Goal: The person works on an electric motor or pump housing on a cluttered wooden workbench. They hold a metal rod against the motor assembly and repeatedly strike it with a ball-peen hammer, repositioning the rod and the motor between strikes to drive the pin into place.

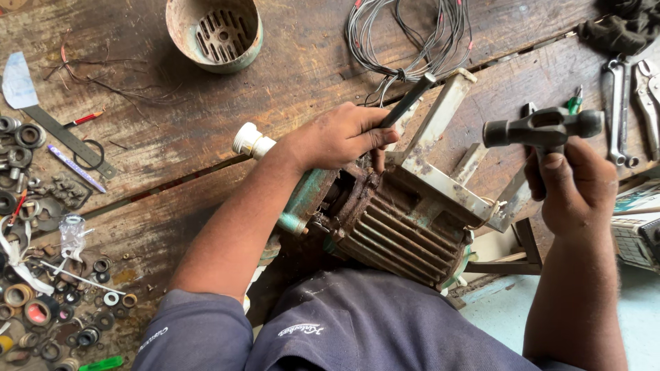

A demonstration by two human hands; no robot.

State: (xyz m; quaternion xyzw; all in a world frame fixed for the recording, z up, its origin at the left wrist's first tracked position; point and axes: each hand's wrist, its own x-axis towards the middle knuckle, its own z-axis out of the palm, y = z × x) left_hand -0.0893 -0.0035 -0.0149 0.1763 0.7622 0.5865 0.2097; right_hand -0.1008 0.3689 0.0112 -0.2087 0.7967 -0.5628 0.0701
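In the head view, the left hand (344, 137) closes its fingers around a dark metal rod (407, 102). The rod is tilted, and its lower end, hidden behind the fingers, points toward the rusty end of an old electric motor (402, 223). The motor lies on its side at the near edge of the wooden workbench (158, 206), just in front of the person's body, with its pale mounting feet (440, 130) turned upward and its white shaft end (249, 139) sticking out to the left.

The right hand (574, 189) grips the handle of a hammer (543, 128) with closed fingers. The hammer head is in the air, to the right of the motor and apart from the rod.

Behind the motor lies a bundle of thin wires (412, 34). A round metal fan cover (214, 31) stands further left. Many washers and rings (41, 295) are spread at the left edge of the bench. Wrenches and pliers (629, 103) lie at the right side.
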